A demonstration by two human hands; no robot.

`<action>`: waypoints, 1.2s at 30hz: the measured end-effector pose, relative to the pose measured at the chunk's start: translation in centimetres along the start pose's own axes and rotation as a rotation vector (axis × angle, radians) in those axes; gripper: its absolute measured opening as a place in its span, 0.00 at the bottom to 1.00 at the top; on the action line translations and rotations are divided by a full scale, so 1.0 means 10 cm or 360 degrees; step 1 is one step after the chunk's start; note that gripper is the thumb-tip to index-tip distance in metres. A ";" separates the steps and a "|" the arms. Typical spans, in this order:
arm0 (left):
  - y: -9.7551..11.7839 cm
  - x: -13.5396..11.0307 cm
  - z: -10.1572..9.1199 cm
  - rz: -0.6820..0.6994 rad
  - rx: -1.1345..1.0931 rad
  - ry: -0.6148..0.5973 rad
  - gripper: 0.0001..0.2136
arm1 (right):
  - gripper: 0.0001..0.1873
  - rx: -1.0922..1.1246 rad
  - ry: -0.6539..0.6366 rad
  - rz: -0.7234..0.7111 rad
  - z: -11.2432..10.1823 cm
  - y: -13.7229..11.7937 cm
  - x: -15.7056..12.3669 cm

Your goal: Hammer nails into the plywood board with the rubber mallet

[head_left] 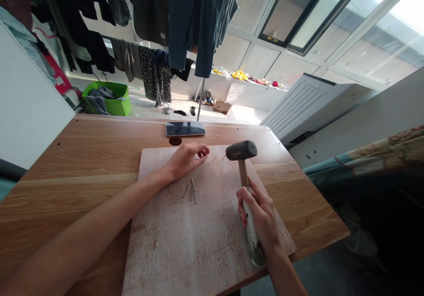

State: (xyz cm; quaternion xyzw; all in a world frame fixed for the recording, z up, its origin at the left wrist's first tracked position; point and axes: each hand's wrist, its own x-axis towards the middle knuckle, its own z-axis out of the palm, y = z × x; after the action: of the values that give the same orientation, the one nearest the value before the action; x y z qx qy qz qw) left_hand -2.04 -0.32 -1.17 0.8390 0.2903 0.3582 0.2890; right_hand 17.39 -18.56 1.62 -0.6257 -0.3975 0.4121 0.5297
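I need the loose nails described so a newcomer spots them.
On the wooden table lies a big pale board. On it, nearer the camera than the left hand, is a cluster of loose nails. These lie flat, unlike the standing nails near the far edge.

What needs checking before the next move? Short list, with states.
1. Hammer held in right grip: ok, wrapped around the handle.
2. Hammer head apart from left grip: ok, a gap shows.
3. Anything pinched in left grip: cannot tell, too small.
4. Loose nails apart from left grip: ok, lying on the board.
5. Board clamped: cannot tell, partly out of frame.
6. Phone off the board: ok.
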 end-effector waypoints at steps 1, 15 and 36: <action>0.00 0.00 0.00 0.0020 0.0024 -0.0002 0.04 | 0.18 -0.0005 0.0000 -0.0002 0.00 0.00 0.00; -0.03 -0.01 0.03 -0.0077 -0.0055 -0.0067 0.14 | 0.32 -0.0237 -0.0070 -0.0084 0.11 -0.05 -0.06; 0.15 0.01 -0.29 -0.0157 0.0188 -0.0551 0.09 | 0.35 -0.0005 -0.0186 0.0037 0.21 0.05 -0.04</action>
State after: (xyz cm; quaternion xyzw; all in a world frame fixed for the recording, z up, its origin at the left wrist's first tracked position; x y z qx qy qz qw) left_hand -3.77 -0.48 1.56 0.8883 0.2975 0.1764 0.3022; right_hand 15.28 -18.31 0.99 -0.6060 -0.4210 0.4535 0.4998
